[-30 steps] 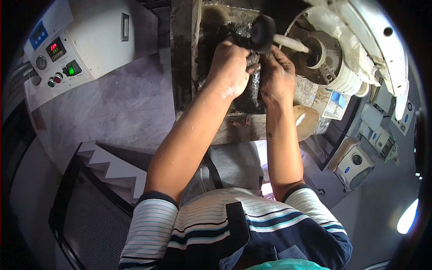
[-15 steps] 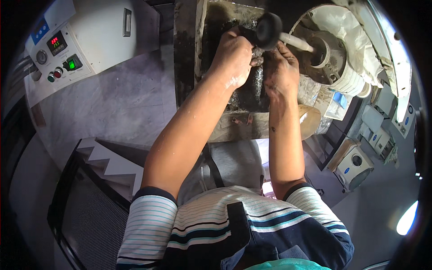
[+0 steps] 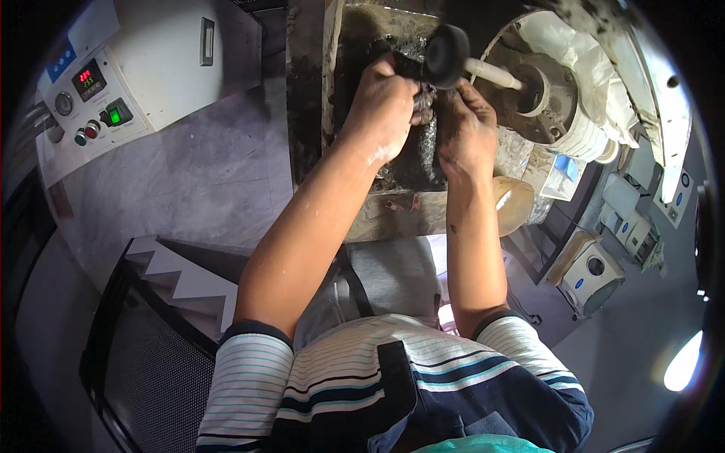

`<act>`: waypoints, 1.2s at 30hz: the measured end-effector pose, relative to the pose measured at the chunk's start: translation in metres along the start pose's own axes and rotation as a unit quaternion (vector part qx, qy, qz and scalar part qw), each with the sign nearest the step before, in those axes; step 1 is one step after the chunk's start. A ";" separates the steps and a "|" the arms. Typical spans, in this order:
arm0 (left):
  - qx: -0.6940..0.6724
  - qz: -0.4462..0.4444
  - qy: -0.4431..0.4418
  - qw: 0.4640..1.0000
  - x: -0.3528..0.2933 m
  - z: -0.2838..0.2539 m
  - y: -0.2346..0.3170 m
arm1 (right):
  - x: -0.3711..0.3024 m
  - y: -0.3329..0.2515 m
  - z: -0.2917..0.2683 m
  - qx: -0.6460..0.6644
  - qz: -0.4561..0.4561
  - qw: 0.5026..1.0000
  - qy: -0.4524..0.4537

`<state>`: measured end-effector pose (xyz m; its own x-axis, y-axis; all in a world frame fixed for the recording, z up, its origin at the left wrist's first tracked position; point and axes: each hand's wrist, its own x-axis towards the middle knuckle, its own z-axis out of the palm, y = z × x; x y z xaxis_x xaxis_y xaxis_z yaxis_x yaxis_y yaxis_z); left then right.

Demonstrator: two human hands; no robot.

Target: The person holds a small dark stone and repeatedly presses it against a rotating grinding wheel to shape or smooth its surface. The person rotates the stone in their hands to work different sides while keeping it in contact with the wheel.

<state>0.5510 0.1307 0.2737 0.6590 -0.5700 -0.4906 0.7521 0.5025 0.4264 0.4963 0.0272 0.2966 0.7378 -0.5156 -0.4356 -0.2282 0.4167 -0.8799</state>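
At the far middle of the scene, above a dark wet tray (image 3: 408,175), the left hand (image 3: 384,106) has its fingers curled inward, and the right hand (image 3: 467,132) is partly bent; whether they grip something I cannot tell. A black round piece (image 3: 446,57) is at the far side, near both hands, and its pale rod (image 3: 495,74) points right, toward a white bucket (image 3: 590,134)

Room lies leftward; the black disc (image 3: 446,57) blocks ahead.
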 end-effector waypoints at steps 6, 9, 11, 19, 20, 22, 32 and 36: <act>-0.034 -0.003 0.023 0.999 0.004 0.000 -0.002 | 0.001 -0.007 0.006 0.015 0.016 1.000 0.014; 0.005 -0.005 0.084 0.996 0.007 0.008 0.004 | 0.010 -0.005 0.001 -0.013 0.018 1.000 -0.020; 0.004 0.004 0.117 0.993 0.003 0.008 0.004 | 0.011 -0.008 0.000 -0.055 0.018 0.998 -0.031; -0.068 0.024 0.043 0.996 -0.035 -0.005 0.005 | -0.044 0.010 -0.012 -0.715 -0.169 0.652 -0.187; -0.067 0.029 0.043 0.996 -0.036 -0.004 0.004 | -0.049 0.019 -0.018 -0.758 -0.195 0.596 -0.180; -0.058 0.031 0.059 0.996 -0.037 0.001 0.004 | -0.055 0.013 -0.019 -0.731 -0.156 0.637 -0.188; -0.044 0.024 0.066 0.997 -0.033 0.003 0.001 | -0.056 -0.042 -0.025 -0.214 0.074 0.965 -0.136; 0.035 -0.071 0.113 0.991 -0.037 0.007 0.002 | -0.047 -0.034 -0.018 -0.356 -0.236 0.880 -0.208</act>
<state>0.5281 0.1481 0.2973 0.5355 -0.4682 -0.7029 0.8405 0.3769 0.3894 0.4577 0.0240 0.3438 0.9921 -0.1251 -0.0137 -0.0657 -0.4216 -0.9044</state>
